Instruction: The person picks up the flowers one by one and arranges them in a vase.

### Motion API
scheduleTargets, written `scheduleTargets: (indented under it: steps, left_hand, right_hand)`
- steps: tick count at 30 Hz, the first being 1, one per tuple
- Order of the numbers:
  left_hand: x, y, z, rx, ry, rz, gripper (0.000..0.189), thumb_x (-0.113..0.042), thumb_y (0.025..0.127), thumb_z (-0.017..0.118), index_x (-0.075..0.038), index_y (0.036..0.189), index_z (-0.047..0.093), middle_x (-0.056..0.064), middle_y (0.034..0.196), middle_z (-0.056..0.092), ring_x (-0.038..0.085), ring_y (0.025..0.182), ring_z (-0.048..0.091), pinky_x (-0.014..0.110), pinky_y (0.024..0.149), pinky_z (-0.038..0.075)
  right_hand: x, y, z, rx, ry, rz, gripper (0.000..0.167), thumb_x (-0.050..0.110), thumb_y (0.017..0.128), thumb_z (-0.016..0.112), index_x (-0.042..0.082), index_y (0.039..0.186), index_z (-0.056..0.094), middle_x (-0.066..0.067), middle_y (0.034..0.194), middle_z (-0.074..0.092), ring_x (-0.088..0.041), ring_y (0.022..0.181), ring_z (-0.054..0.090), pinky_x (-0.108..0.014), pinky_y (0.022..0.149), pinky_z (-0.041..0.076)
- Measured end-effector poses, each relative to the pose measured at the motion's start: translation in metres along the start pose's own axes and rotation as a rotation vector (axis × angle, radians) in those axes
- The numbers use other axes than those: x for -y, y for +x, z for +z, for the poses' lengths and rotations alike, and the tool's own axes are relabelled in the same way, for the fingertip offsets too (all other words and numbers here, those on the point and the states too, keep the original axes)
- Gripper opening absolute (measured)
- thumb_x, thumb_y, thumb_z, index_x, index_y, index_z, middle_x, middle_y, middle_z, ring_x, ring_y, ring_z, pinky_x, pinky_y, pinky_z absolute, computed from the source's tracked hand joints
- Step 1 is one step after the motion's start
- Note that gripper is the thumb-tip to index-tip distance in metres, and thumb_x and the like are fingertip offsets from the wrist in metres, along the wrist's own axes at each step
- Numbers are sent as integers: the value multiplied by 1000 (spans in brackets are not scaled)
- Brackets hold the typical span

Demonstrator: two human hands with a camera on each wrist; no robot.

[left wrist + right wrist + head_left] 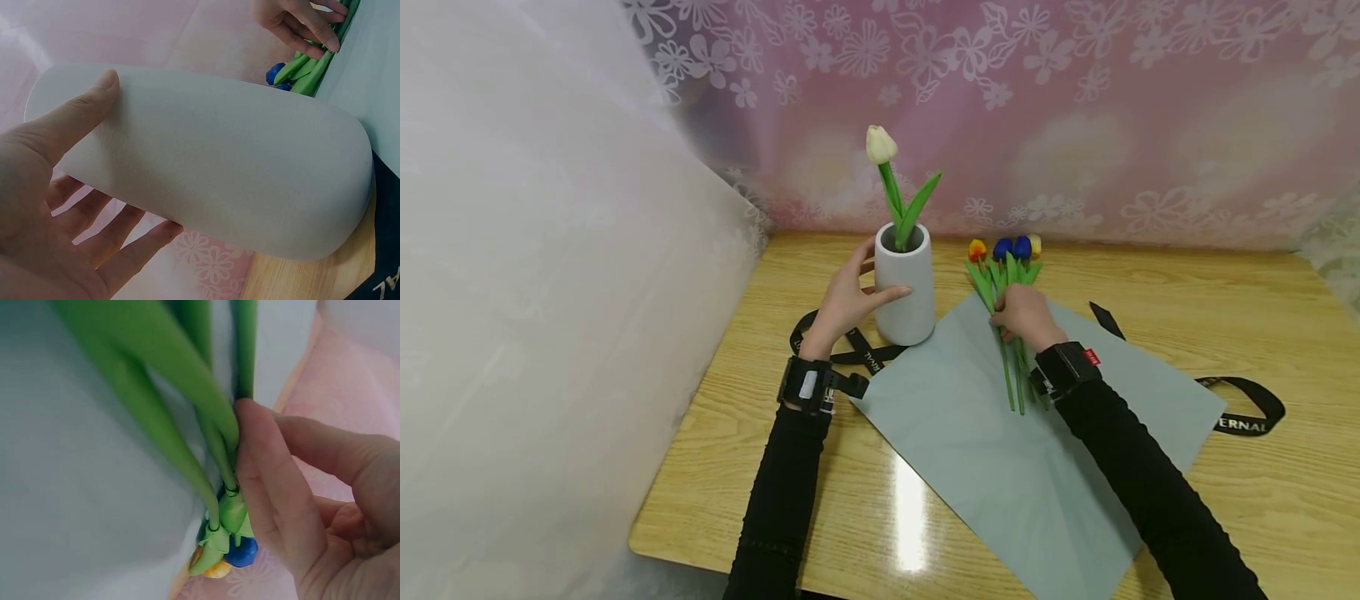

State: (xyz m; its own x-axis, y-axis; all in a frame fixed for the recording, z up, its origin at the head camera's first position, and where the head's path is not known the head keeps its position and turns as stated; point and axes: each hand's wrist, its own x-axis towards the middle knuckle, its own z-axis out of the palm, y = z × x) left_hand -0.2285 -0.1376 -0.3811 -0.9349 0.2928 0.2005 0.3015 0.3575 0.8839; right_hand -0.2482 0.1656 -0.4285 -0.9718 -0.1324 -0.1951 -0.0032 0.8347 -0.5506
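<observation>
A white vase (pixel 904 300) stands upright on the table, holding one white tulip (pixel 881 146) with green leaves. My left hand (pixel 844 302) grips the vase's left side, thumb across its front and fingers behind. In the left wrist view the vase (pixel 231 156) fills the middle. To the right, several tulips with orange, blue and pale heads (pixel 1002 249) lie on a grey-green sheet of wrapping paper (pixel 962 442). Over their stems is my right hand (pixel 1028 317). Its thumb and fingertips pinch a green tulip stem (pixel 245 356) in the right wrist view.
A black lettered ribbon (pixel 1247 421) runs beneath the paper and shows at its right. Another stretch of black ribbon (pixel 850 357) loops beside the vase base. The wooden table (pixel 722 492) meets a pink flowered curtain (pixel 1075 150) behind and white sheeting (pixel 535 292) at left.
</observation>
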Motion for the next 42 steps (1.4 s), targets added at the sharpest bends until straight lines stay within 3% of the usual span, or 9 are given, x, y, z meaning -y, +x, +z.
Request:
scheduleTargets:
  steps: [2, 5, 10, 25, 34, 39, 42]
  left_hand:
    - [0, 0, 0, 1, -1, 2, 86, -30, 88, 82, -23, 159, 33, 7, 156, 41, 33, 140, 45, 47, 103, 53]
    - [1, 1, 1, -2, -2, 9, 86, -30, 88, 82, -23, 158, 33, 7, 156, 41, 33, 140, 46, 47, 102, 54]
    - [4, 3, 1, -4, -1, 13, 86, -32, 88, 82, -25, 158, 33, 6, 155, 42, 32, 139, 46, 47, 102, 54]
    - [4, 3, 1, -6, -6, 26, 86, -31, 88, 82, -24, 158, 34, 7, 155, 42, 33, 139, 46, 47, 102, 54]
    - [5, 4, 1, -4, -8, 19, 84, -30, 88, 82, -25, 158, 34, 6, 155, 42, 32, 140, 45, 48, 103, 53]
    - [6, 4, 1, -5, -15, 26, 84, -30, 88, 81, -24, 157, 34, 6, 155, 43, 33, 140, 45, 49, 103, 53]
    - [6, 4, 1, -8, -13, 29, 84, -30, 88, 81, -24, 157, 34, 6, 154, 43, 33, 140, 46, 49, 102, 53]
  right_hand:
    - [-3, 0, -3, 32, 55, 23, 27, 5, 92, 73, -12, 112, 65, -24, 91, 71, -20, 59, 70, -33, 59, 61]
    - [-6, 1, -6, 77, 128, 59, 33, 6, 94, 71, -12, 120, 62, -25, 101, 69, -18, 64, 70, -34, 62, 62]
    - [-8, 0, -8, 102, 202, 59, 33, 6, 95, 70, -10, 122, 59, -24, 101, 67, -21, 71, 69, -35, 65, 63]
    - [-9, -15, -12, 65, 371, -6, 38, 7, 98, 65, -7, 131, 53, -29, 109, 64, -32, 77, 71, -44, 72, 63]
    - [1, -27, -18, -15, 414, -91, 39, 11, 102, 62, -2, 137, 51, -30, 119, 60, -35, 85, 69, -48, 76, 63]
    - [8, -30, -20, -109, 493, -136, 41, 15, 101, 64, -1, 137, 52, -28, 121, 62, -18, 81, 68, -46, 74, 64]
    - [16, -34, -24, -184, 540, -190, 42, 15, 101, 65, -2, 137, 53, -25, 118, 63, -8, 77, 67, -36, 67, 64]
